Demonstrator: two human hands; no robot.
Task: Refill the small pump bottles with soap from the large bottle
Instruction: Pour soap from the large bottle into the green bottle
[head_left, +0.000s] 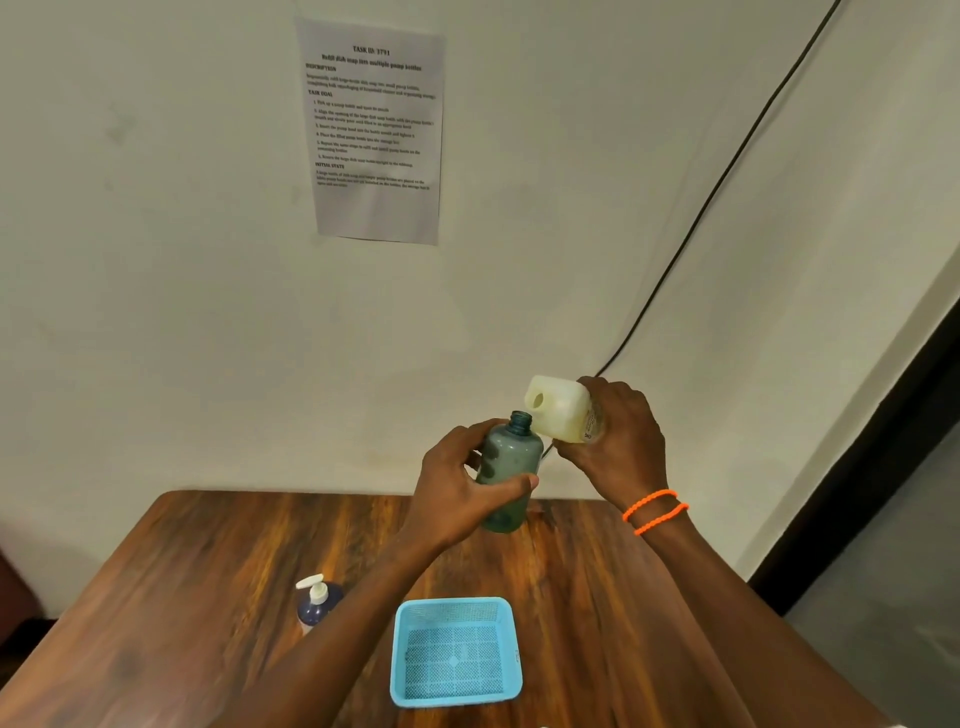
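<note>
Lower left on the table (156, 597) stands a capped pump bottle (316, 603), a blue basket (511, 670) right of it. Mid-frame, left hand (457, 499) grips an open teal bottle (511, 457); right hand (618, 441) clasps the tilted jug (558, 410), touching it. Upper centre: a wall notice (374, 130).

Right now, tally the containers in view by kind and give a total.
Large bottles: 1, the white bottle, tilted in the right hand.
Small bottles: 2, the open teal bottle in the left hand, and the dark blue pump bottle on the table.
Baskets: 1, the light blue basket.
Total: 4.
</note>
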